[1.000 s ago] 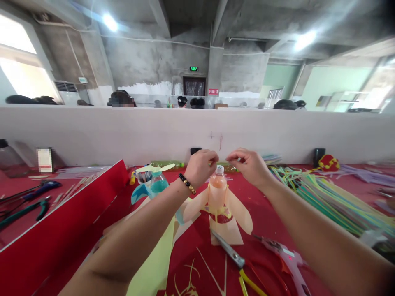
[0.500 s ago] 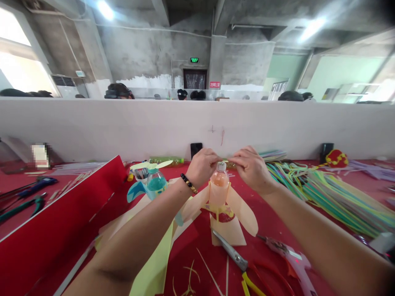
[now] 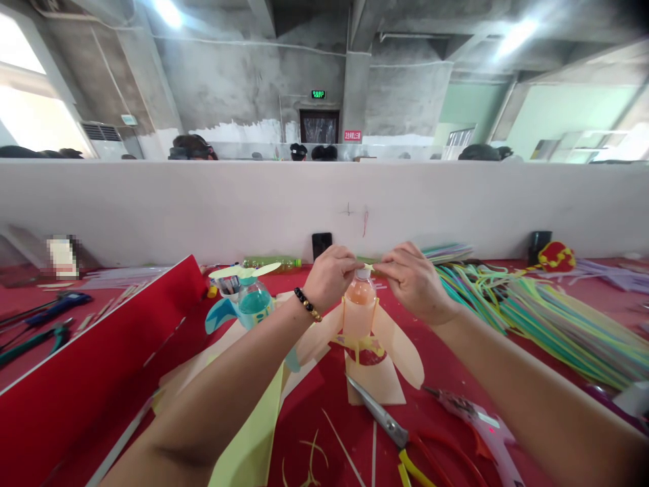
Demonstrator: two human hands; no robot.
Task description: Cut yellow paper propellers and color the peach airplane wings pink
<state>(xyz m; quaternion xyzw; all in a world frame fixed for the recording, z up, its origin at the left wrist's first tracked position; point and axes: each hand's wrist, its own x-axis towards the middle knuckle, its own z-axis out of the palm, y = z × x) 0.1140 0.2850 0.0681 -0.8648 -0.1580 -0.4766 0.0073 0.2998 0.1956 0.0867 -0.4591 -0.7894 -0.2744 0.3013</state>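
A small pale yellow paper piece (image 3: 368, 268) lies at the top of a clear plastic bottle (image 3: 359, 297) dressed as a rocket, with peach paper round its body and peach paper fins. Fingertips of my left hand (image 3: 332, 274) pinch the paper's left side, a beaded bracelet on that wrist. From the other side, my right hand (image 3: 413, 284) pinches its right end. Below the rocket lie scissors (image 3: 382, 414) with red and yellow handles. A pink glue gun (image 3: 479, 426) rests right of them. Left of my hands stands a blue bottle (image 3: 255, 301) topped with yellow paper blades.
A long red board (image 3: 116, 338) slants across the left, with pliers (image 3: 48, 341) beyond it. Bundled coloured strips (image 3: 552, 325) spread over the right. A phone (image 3: 322, 245) leans on the white partition (image 3: 228, 210). Yellow paper (image 3: 253, 419) lies under my left forearm.
The yellow paper piece between my fingertips shows more of its face now. My right fingers have shifted slightly. The bottle stays in place.
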